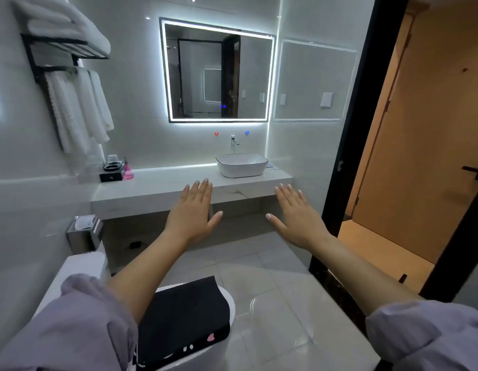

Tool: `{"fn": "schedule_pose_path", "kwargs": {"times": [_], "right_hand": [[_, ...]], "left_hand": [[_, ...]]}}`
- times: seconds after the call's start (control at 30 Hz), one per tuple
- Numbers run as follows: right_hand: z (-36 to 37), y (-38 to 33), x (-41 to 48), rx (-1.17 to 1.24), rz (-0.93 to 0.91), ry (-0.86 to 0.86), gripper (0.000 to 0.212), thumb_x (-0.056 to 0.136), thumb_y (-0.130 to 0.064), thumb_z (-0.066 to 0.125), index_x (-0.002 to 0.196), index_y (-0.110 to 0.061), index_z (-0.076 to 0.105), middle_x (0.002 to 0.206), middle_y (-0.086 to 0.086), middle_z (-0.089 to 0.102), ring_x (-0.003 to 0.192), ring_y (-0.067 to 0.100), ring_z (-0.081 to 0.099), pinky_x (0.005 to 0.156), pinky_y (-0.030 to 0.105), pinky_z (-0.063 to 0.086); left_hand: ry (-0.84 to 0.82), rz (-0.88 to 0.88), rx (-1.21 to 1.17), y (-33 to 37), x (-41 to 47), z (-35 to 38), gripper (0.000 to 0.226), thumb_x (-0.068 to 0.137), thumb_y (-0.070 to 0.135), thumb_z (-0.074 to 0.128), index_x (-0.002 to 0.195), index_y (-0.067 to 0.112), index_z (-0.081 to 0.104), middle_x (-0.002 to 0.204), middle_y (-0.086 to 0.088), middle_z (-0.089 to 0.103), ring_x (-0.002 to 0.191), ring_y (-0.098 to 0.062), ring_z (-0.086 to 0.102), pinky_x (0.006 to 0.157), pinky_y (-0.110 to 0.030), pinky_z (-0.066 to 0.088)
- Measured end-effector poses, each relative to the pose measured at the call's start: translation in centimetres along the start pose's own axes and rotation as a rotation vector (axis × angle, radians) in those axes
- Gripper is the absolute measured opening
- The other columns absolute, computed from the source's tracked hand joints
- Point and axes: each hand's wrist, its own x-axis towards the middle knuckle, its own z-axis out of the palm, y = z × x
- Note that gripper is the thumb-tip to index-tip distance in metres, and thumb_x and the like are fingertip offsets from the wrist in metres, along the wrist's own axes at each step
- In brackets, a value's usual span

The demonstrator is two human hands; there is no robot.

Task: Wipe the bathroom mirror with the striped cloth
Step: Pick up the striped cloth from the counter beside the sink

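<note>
Head view of a bathroom, both arms stretched forward.

Left hand (191, 210): palm down, fingers straight and close together, thumb spread to the side. It grasps nothing and touches nothing; its fingertips overlap the front edge of the counter (152, 191) in the picture only.

Right hand (296, 215): the same flat, released pose, thumb pointing inward toward the left hand. It is empty and hangs in the air below the counter's right front corner.

Mirror (219, 73): a rectangular pane with a lit border, fixed to the tiled wall above the right half of the counter and well apart from both hands.

Dark cloth (184, 317): lies folded on the closed toilet lid (230, 303) in the lower middle of the view, partly covered by the left forearm. Small pink and white marks show near its lower edge. No stripes can be made out, so it cannot be told whether this is the striped cloth.

Basin (242, 164): stands on the counter toward its right end, with the tap (233, 144) just behind it.

Pink bottle (128, 171): stands at the counter's left rear corner beside a black tray (110, 175).

White towels (77, 108): hang from a wall rack on the left.
</note>
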Motion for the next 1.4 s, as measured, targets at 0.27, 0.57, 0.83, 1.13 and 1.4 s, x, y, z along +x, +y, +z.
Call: {"fn": "schedule_pose_path", "kwargs": {"times": [0.27, 0.57, 0.83, 1.13, 1.4], "right_hand": [[5.3, 3.6, 8.1, -0.037, 0.013, 0.002, 0.074, 0.099, -0.054, 0.025, 0.153, -0.012, -0.002, 0.162, 0.005, -0.002, 0.148, 0.016, -0.008, 0.118, 0.031, -0.010], [10.6, 7.6, 23.6, -0.038, 0.041, 0.019, 0.074, 0.100, -0.052, 0.028, 0.153, -0.011, -0.001, 0.162, 0.006, -0.001, 0.148, 0.017, -0.007, 0.118, 0.031, -0.010], [14.7, 11.6, 33.4, -0.008, 0.053, 0.030, 0.073, 0.099, -0.053, 0.027, 0.153, -0.013, -0.004, 0.162, 0.003, -0.005, 0.148, 0.016, -0.009, 0.114, 0.027, -0.014], [19.8, 18.8, 42.7, 0.053, 0.010, 0.060, 0.073, 0.099, -0.052, 0.030, 0.154, -0.014, 0.001, 0.162, 0.002, -0.002, 0.148, 0.016, -0.006, 0.116, 0.028, -0.009], [24.2, 29.4, 52.8, 0.049, -0.083, -0.003, 0.073, 0.099, -0.052, 0.030, 0.153, -0.016, -0.003, 0.162, 0.001, -0.007, 0.148, 0.016, -0.010, 0.115, 0.029, -0.011]], "left_hand": [[0.009, 0.016, 0.033, -2.6, 8.4, 6.8, 0.077, 0.096, 0.058, 0.019, 0.152, 0.011, -0.003, 0.161, -0.007, -0.004, 0.149, -0.023, -0.005, 0.114, -0.033, -0.012], [0.056, 0.037, 0.070, -7.7, 23.4, 13.2, 0.077, 0.095, 0.057, 0.021, 0.152, 0.011, -0.002, 0.161, -0.006, -0.002, 0.149, -0.021, -0.004, 0.113, -0.031, -0.014], [0.062, 0.030, 0.059, -10.3, 33.5, 17.8, 0.076, 0.095, 0.057, 0.021, 0.152, 0.012, -0.001, 0.161, -0.004, -0.001, 0.149, -0.020, -0.003, 0.113, -0.031, -0.013], [0.057, -0.026, 0.084, -9.5, 43.2, 23.6, 0.076, 0.095, 0.058, 0.022, 0.152, 0.013, -0.002, 0.161, -0.003, -0.002, 0.149, -0.022, -0.002, 0.111, -0.031, -0.013], [0.010, -0.131, 0.079, -5.6, 53.5, 29.7, 0.076, 0.096, 0.057, 0.020, 0.151, 0.012, -0.008, 0.161, -0.004, -0.007, 0.148, -0.021, -0.007, 0.115, -0.033, -0.011]]}}
